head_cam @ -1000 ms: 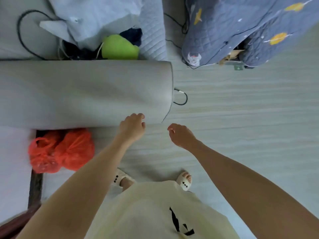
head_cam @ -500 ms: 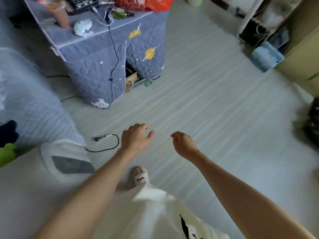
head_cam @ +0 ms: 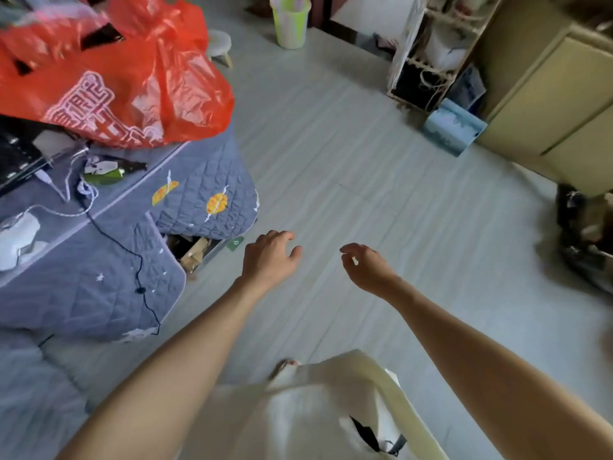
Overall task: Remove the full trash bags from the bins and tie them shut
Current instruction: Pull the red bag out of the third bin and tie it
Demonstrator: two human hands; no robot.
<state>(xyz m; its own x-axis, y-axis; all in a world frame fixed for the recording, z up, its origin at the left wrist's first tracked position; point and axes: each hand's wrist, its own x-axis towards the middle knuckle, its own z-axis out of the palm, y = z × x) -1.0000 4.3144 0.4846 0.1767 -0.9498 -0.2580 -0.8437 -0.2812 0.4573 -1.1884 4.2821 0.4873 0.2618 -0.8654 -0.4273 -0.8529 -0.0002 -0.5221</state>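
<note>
- At ten o'clock, the crinkled red plastic trash bag (head_cam: 109, 78) with white print sits on top of the surface (head_cam: 99, 260) draped in a quilted blue-grey cover with yellow planet patches; neither of your hands touches it.
- On that same surface, just below the bag, lie a black keyboard edge (head_cam: 16, 154), a thin black cable (head_cam: 132, 254) and some white scraps.
- Your left hand (head_cam: 270, 257) hangs over the pale striped floor (head_cam: 365, 161) just past the cover's right-hand corner, back of the hand up, its fingers (head_cam: 278, 234) loosely curled and holding nothing.
- At twelve o'clock, well away from you, a light green plastic bin (head_cam: 291, 23) stands upright on the floor beside a small white stool (head_cam: 219, 44).
- Your right hand (head_cam: 368, 267) hovers near the left one, apart from it, thumb and fingers loosely bent with a narrow gap, gripping nothing.
- At two o'clock a light blue roll (head_cam: 452, 127) lies against a beige cabinet (head_cam: 547, 94).
- At three o'clock a dark heap (head_cam: 583, 237) is too blurred to tell.
</note>
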